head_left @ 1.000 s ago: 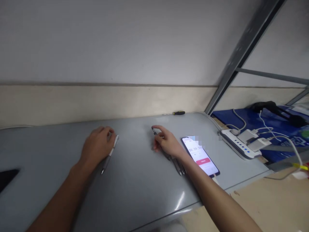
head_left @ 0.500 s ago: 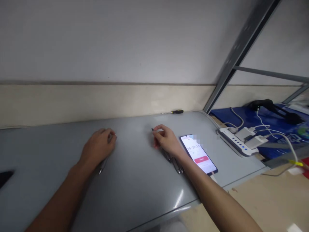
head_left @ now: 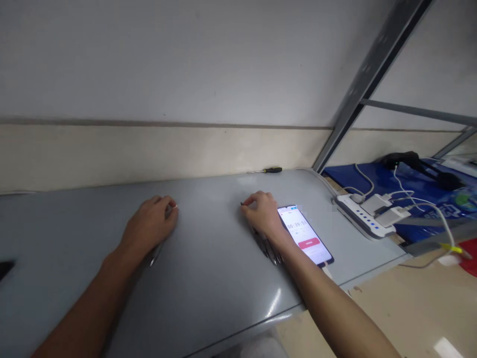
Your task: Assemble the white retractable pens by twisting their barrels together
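Left hand (head_left: 147,226) grip: narrow, on a pen (head_left: 154,256), tip out below palm. Right hand (head_left: 263,216) grip: pinched on a dark-ended item (head_left: 242,203), mostly hidden; more pens (head_left: 275,256) by its wrist. Pens: likely light, stiff, slick; take mid-barrel.

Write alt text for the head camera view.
Two bare hands over a gray table: the left hand covers part of a pen, the right hand pinches a dark-tipped item near several pens. To the right lie a phone showing a timer and a power strip; a screwdriver lies by the wall.
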A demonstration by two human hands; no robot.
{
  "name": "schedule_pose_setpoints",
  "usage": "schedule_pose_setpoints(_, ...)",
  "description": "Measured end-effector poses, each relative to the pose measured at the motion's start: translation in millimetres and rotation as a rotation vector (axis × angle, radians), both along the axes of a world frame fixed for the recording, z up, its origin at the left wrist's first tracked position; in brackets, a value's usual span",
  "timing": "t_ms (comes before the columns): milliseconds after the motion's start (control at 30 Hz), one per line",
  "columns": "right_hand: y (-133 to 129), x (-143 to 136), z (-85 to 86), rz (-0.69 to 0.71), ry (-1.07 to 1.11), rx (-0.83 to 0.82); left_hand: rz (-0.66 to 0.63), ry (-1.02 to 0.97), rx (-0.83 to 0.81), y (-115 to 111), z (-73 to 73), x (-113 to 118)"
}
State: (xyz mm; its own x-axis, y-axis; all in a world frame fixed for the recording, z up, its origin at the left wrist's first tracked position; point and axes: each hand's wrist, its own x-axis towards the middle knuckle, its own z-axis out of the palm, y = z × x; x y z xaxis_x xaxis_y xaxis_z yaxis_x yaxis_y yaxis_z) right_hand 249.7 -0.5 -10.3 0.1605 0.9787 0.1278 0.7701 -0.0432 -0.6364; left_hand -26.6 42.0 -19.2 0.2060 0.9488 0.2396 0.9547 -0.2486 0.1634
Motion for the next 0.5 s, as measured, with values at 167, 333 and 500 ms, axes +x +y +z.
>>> schedule_pose_setpoints(167, -0.9, 0.1, -1.7, 0.01, -0.136, -0.104, 0.036, -0.022, -0.011, -1.9, 0.4, 0.8)
schedule_pose_setpoints(333, -0.9, 0.9, -1.5, 0.027, -0.167, -0.156, 0.089, -0.005, -0.061, -5.6, 5.5, 5.3)
schedule_pose_setpoints(500, -0.9, 1.4, 1.0, 0.026, -0.187, -0.198, 0.111, 0.018, -0.099, -6.8, 9.3, 6.9)
